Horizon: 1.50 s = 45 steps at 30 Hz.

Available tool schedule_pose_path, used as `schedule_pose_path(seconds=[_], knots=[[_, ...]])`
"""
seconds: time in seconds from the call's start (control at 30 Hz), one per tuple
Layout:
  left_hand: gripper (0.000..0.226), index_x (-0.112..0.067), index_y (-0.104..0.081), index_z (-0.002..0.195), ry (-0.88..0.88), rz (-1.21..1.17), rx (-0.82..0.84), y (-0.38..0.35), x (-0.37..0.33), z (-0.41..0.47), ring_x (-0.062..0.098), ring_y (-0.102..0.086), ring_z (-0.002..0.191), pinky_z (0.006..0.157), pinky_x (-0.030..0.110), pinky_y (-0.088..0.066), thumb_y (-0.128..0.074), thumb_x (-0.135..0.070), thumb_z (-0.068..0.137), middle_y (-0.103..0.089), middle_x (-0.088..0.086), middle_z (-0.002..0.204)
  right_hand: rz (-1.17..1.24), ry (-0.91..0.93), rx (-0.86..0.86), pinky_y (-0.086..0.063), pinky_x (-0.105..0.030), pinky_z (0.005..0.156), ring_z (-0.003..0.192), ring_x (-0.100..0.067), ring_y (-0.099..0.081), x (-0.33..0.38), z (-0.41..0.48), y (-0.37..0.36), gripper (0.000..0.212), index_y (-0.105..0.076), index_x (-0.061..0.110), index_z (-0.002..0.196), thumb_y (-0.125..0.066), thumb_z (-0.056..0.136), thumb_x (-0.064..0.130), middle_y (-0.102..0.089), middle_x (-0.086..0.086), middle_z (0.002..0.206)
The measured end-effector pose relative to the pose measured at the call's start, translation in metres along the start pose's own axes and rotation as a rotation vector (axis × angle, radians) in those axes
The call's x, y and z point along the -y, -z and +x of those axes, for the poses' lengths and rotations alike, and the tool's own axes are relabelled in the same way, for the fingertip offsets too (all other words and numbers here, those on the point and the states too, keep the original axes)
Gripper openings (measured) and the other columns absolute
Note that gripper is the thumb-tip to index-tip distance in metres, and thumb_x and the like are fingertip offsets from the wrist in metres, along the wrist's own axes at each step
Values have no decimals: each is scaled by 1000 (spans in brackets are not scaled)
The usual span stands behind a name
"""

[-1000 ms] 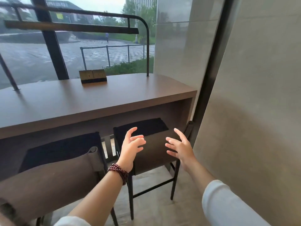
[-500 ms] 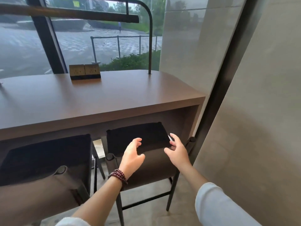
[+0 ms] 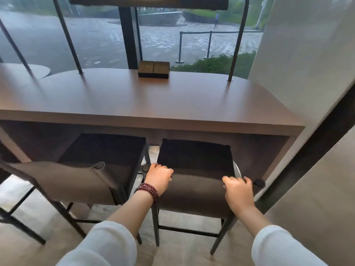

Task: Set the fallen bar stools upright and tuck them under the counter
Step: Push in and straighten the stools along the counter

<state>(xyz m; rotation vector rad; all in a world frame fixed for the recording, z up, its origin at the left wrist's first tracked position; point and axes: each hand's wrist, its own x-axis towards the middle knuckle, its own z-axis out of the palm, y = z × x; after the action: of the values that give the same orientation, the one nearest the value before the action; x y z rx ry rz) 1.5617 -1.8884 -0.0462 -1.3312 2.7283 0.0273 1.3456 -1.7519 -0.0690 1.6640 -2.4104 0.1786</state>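
- Left hand (image 3: 158, 176), with a bead bracelet (image 3: 147, 191) at the wrist, has its fingers curled over the top edge of the right stool (image 3: 194, 196), at the left end of its backrest.
- Right hand (image 3: 238, 191) grips the same edge near the right end, fingers wrapped over it.
- On my feed that stool stands upright on its legs, its dark seat partly under the counter (image 3: 153, 100) and its backrest outside, toward me.
- Second stool (image 3: 76, 179) stands upright just beside it on the left, seat likewise under the counter's edge.
- Farther back on the counter, near the window (image 3: 96, 39), I see a small socket block (image 3: 153, 69).
- At the right rises a pale wall (image 3: 307, 54).
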Motion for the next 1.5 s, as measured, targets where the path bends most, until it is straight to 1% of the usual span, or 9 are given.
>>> schedule_pose_path(seconds=[0.07, 0.17, 0.27, 0.4, 0.57, 0.7, 0.93, 1.1, 1.5], knots=[[26, -16, -60, 115, 23, -23, 6, 1, -1, 5, 27, -53, 115, 113, 40, -20, -45, -14, 95, -65, 7, 114, 22, -1, -2, -47, -37, 62, 48, -27, -59, -3, 4, 0, 37, -63, 16, 64, -84, 41, -6, -58, 0, 50], [29, -15, -59, 118, 47, -25, 2, 6, 1, 9, 25, -57, 113, 116, 42, -16, -44, -9, 94, -67, 7, 112, 68, -17, 10, -40, -35, 63, 52, -28, -59, 1, 6, -1, 29, -63, 16, 65, -78, 54, -7, -60, -1, 53], [28, -15, -57, 121, 49, 14, -10, 10, 6, 8, 27, -58, 113, 101, 34, -37, -44, -17, 97, -66, 8, 115, 116, -38, 26, -38, -38, 71, 68, -30, -63, 8, 9, -3, 19, -67, 15, 78, -67, 72, -4, -67, -4, 67], [24, -13, -58, 115, 34, 48, 0, 13, 4, 5, 29, -61, 109, 89, 35, -43, -44, -18, 96, -67, 10, 113, 158, -62, 24, -34, -40, 83, 87, -27, -62, 6, 16, -4, 19, -67, 16, 95, -55, 87, 4, -71, -3, 86], [21, -11, -58, 110, 20, 54, 4, 11, 2, 7, 30, -63, 105, 87, 34, -43, -44, -16, 96, -68, 10, 109, 191, -50, 84, -30, -37, 83, 92, -25, -58, 0, 28, 2, 21, -62, 16, 96, -48, 88, 3, -69, 0, 90], [23, -12, -57, 114, 23, 63, -13, 9, -6, 10, 28, -62, 107, 91, 34, -41, -42, -16, 97, -68, 9, 111, 177, -50, 134, -32, -37, 85, 96, -25, -58, -10, 36, 5, 21, -62, 18, 98, -47, 90, 5, -69, 0, 93], [22, -13, -57, 114, 47, 60, -11, 6, -18, 10, 27, -63, 106, 92, 34, -40, -43, -14, 97, -68, 7, 111, 182, -56, 141, -32, -38, 88, 96, -25, -61, -20, 42, 7, 23, -63, 18, 97, -46, 91, 3, -69, -1, 92], [20, -14, -56, 112, 54, 40, -7, 6, -24, 11, 26, -62, 106, 92, 32, -38, -43, -13, 97, -68, 7, 110, 143, -61, 148, -30, -36, 90, 97, -22, -61, -24, 43, 11, 27, -63, 21, 105, -42, 94, 7, -69, 2, 97], [29, -12, -52, 120, 121, -33, 14, 20, -31, -2, 28, -53, 114, 95, 32, -37, -40, -9, 94, -61, 8, 122, 143, -93, 176, -36, -31, 90, 98, -21, -63, -21, 37, 28, 17, -65, 22, 104, -49, 97, 21, -71, 1, 101]])
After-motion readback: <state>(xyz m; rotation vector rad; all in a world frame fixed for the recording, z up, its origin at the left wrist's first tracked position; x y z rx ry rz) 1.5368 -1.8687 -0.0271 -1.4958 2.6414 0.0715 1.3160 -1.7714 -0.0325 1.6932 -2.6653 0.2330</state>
